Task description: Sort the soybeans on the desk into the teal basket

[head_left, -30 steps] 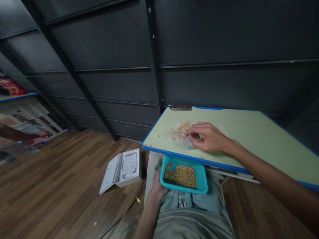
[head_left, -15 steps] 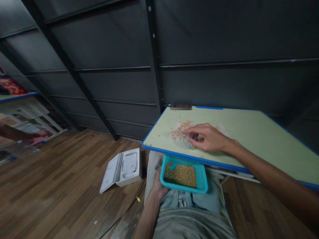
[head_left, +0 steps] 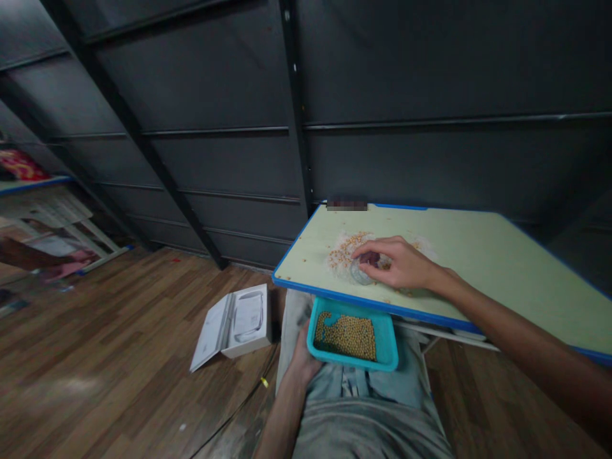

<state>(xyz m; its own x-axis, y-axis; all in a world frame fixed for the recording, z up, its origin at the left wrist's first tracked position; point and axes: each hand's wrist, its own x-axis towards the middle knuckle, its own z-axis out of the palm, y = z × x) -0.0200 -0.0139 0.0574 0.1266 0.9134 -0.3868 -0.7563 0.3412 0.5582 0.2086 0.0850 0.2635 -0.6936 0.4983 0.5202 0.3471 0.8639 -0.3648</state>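
Note:
In my lap a turquoise plastic tray (head_left: 391, 357) holds many small round tan beans (head_left: 351, 336). My left hand (head_left: 306, 357) grips its left side, with the fingers mostly hidden beneath it. Over the pale green tabletop my right hand (head_left: 401, 262) is curled, thumb and index finger bent toward each other. Just below those fingertips is a clear round object (head_left: 361, 274); its kind does not show clearly. Whatever the right fingers pinch is hidden. Orange-tan beans (head_left: 345, 250) lie scattered on a whitish patch beside them, and a few more show behind the hand.
The blue-edged table (head_left: 478, 255) stands against a dark panelled wall (head_left: 215, 159). An opened white box (head_left: 246, 319) lies on the wooden floor to the left, near a black cable (head_left: 239, 408). At far left, another person's hand (head_left: 71, 261) shows near a second table.
My right thumb and index finger have shifted slightly closer together over the clear round object. The left hand and tray stay in place. The other person's arm at far left has moved a little.

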